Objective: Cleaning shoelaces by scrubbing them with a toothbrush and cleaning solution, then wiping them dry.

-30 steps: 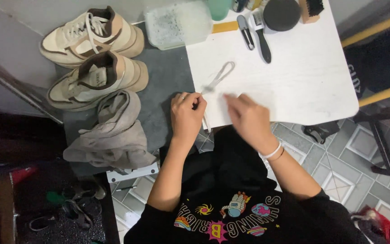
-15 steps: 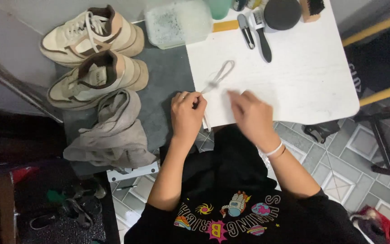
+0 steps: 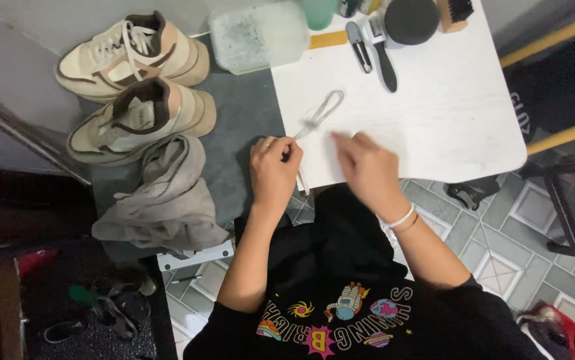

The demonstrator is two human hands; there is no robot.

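Note:
A white shoelace (image 3: 319, 117) lies looped and knotted on the white table (image 3: 447, 113). My left hand (image 3: 273, 168) pinches one end of the lace at the table's near left edge. My right hand (image 3: 367, 170) hovers just right of it over the table's front edge, fingers curled and blurred; whether it holds the other lace end I cannot tell. Two beige and brown sneakers (image 3: 134, 87) without visible hands on them rest on a grey mat (image 3: 244, 127) to the left.
A crumpled grey cloth (image 3: 167, 193) lies below the sneakers. A clear plastic tub (image 3: 257, 35), black brushes (image 3: 377, 47), a round black tin (image 3: 411, 19) and a green cup (image 3: 319, 12) sit at the table's far edge. Chair legs (image 3: 567, 200) stand at right on the tiled floor.
My right hand has shifted slightly right and toward the table's front edge. The lace loop and my left hand stay where they were.

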